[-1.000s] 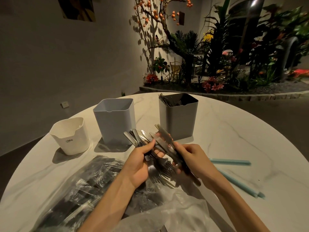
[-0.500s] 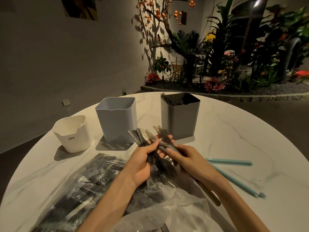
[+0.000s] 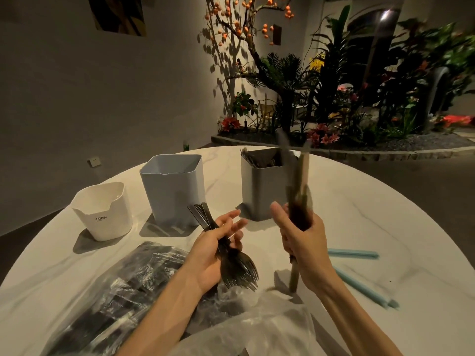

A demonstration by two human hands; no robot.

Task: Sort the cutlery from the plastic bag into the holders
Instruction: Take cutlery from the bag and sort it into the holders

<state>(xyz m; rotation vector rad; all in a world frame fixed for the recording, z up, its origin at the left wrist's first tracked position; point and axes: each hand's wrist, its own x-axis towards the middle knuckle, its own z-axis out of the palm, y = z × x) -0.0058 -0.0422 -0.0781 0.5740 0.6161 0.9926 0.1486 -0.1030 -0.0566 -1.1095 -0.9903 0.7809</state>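
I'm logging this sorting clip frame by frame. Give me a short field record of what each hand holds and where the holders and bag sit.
left hand: grips a bunch of forks, tines toward the person
right hand: grips blurred upright cutlery
holders: white holder left, light holder middle, grey holder right, cutlery inside
plastic bag: near table edge, cutlery inside

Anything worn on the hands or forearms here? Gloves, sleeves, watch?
Nothing visible. Left hand and right hand are bare, with no gloves, rings or markings. Both forearms are bare down to the frame edge: no sleeves, watch or bands.
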